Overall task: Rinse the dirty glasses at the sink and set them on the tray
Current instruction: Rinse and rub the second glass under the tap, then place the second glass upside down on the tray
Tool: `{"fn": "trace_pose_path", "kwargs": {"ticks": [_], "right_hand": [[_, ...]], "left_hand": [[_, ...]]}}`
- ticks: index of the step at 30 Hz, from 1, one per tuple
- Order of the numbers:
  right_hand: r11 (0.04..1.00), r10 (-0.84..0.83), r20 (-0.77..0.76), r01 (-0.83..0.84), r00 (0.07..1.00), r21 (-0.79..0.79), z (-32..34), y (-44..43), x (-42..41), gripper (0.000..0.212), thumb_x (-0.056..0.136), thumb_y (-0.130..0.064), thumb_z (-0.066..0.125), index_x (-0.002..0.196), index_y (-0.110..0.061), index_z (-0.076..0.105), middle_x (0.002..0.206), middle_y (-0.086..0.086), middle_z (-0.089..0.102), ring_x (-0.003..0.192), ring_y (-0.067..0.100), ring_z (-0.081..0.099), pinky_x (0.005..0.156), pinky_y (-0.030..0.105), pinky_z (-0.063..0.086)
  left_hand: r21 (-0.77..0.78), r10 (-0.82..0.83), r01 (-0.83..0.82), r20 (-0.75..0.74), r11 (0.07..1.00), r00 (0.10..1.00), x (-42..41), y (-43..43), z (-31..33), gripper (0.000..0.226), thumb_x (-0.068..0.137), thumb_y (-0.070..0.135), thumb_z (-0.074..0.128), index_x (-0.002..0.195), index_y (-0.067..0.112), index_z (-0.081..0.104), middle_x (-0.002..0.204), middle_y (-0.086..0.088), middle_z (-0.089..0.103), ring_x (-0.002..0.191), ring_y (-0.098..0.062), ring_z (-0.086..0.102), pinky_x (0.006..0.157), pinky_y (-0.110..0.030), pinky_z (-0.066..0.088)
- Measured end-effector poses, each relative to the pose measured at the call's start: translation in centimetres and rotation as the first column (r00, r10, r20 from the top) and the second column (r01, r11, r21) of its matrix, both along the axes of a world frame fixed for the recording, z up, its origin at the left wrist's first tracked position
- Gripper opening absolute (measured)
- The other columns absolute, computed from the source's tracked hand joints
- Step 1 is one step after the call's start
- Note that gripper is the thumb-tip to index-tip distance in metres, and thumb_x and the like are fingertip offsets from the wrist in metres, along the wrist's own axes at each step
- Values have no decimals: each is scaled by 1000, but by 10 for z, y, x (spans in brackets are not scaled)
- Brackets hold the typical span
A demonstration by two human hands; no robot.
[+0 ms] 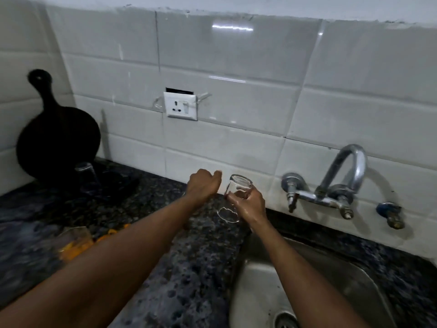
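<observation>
Two hands work over the counter (pixel 189 268) just left of the sink (pixel 343 275). Right hand (pixel 249 205) grips a clear glass (pixel 233 185), mouth down and tilted. Left hand (pixel 203 185), next leftward, has its fingers curled with nothing visible in them. One inverted glass (pixel 86 176) sits on the dark tray (pixel 123 183), far left of the sink.

Speckled black counter (pixel 189 268), white tiles (pixel 236 67), black board (pixel 59 143), steel sink (pixel 343 275).

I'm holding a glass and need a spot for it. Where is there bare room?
Bare granite counter lies between the tray and the sink. The tray's right part, beside the inverted glass, is free. Crowded at near left: dirty glass and orange scraps.
</observation>
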State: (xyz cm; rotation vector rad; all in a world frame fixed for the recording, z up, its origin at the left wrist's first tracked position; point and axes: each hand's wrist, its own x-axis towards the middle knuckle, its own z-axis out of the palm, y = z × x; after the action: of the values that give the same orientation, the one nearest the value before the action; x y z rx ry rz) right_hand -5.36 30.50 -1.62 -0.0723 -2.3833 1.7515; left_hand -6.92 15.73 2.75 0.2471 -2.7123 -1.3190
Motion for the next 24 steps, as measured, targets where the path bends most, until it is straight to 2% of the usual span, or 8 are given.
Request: {"fn": "trace_pose_path", "kwargs": {"ticks": [2,5,9,11,16,18,20,24], "right_hand": [[999,16,24,-15,1000,-50,-1,-28,-9,41,68,-28,85,104,-25,67,84,-12,69,83,10,66,81,32,57],[993,78,3,-78,997,-94,-5,-81,-24,47,63,-28,89,103,-29,66,87,-5,73,86,14,69,81,33,57],[980,160,3,-159,987,-122,-5,-155,-43,54,63,-21,90,112,-26,66,93,-1,73,88,15,68,81,29,57],[975,195,-7,-195,981,-111,-6,-193,-52,54,63,-17,90,110,-25,66,95,-3,73,89,14,69,82,28,56],[965,251,-16,-252,968,-77,-15,-274,-80,62,61,-16,92,116,-20,63,106,0,72,96,15,68,87,31,55],[957,288,-17,-289,957,-42,-17,-300,-89,61,60,-15,92,112,-22,61,106,-3,70,95,13,66,84,24,53],[950,314,-28,-314,949,0,-19,-322,-96,61,61,-16,92,111,-25,59,106,-5,68,96,12,64,79,16,48],[947,317,-38,-314,948,65,-30,-360,-119,62,58,-26,94,110,-29,61,103,-9,70,94,9,66,77,13,47]], "left_hand": [[-54,52,-51,18,997,998,-1,-39,-3,32,84,25,55,83,-4,69,78,-13,68,75,-28,61,68,-32,49],[-117,142,-137,34,984,989,-6,-102,-8,23,84,15,57,92,-2,71,86,-15,65,78,-30,60,70,-31,47],[-244,232,-204,93,948,968,-13,-188,-13,23,85,23,55,94,7,70,104,-14,69,96,-35,66,81,-38,56],[-299,243,-195,131,934,961,-15,-233,-19,24,83,28,59,94,10,70,103,-13,69,94,-34,66,82,-42,58],[-325,238,-152,242,933,941,-21,-324,-31,28,81,37,64,88,10,67,95,-12,67,86,-31,66,80,-42,59],[-359,235,-126,280,925,931,-22,-350,-36,27,83,35,62,90,8,62,100,-11,63,91,-32,64,80,-39,57],[-389,242,-101,332,916,912,-22,-370,-49,31,87,36,60,102,9,60,112,-15,61,104,-34,62,83,-38,53],[-434,248,-47,421,900,873,-25,-399,-86,65,83,55,65,134,16,57,136,-15,57,123,-33,57,98,-38,50]]}}
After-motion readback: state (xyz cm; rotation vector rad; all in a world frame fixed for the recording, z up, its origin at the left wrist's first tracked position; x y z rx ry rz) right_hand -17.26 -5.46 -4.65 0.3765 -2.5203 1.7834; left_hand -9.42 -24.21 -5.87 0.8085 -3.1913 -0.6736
